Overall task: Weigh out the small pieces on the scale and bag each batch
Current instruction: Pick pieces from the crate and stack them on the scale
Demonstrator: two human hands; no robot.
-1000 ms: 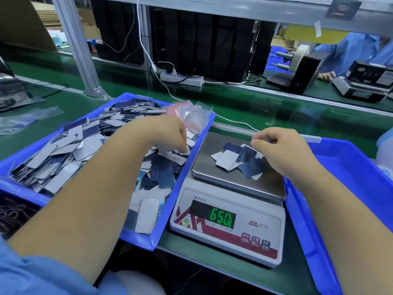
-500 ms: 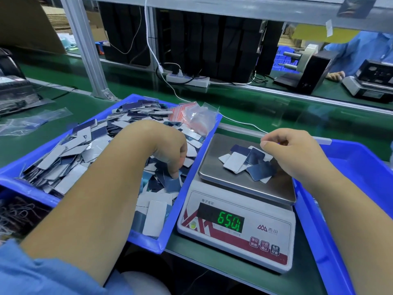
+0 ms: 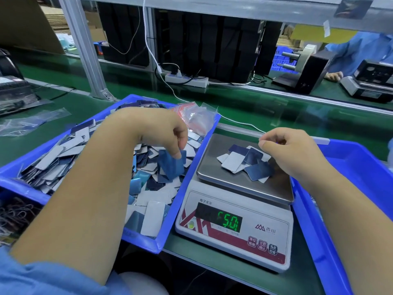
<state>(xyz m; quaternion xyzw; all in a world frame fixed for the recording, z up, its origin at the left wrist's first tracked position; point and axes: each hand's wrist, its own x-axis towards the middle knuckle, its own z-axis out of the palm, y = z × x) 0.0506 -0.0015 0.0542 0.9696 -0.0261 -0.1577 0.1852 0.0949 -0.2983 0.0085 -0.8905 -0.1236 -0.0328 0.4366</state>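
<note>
Over the left bin [image 3: 187, 201], my left hand [image 3: 168, 133] is pinching blue pieces [image 3: 171, 165]; my right hand [image 3: 291, 152] is hovering curled over the scale [image 3: 234, 235], its grasp hidden, display partly blurred.

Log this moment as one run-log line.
left hand: pinches blue piece above left bin | right hand: curled over scale pan | pieces on pan | bagging: not begun

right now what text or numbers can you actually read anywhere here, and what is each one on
"电子天平": printed on the scale face, above the display.
"50" with a blurred trailing mark: green digits on the display; the digit before them is partly washed out.
"香山": brand beside the logo, right of the display.
The three round buttons carry characters too small to read reliably.
No other text is legible.
</note>
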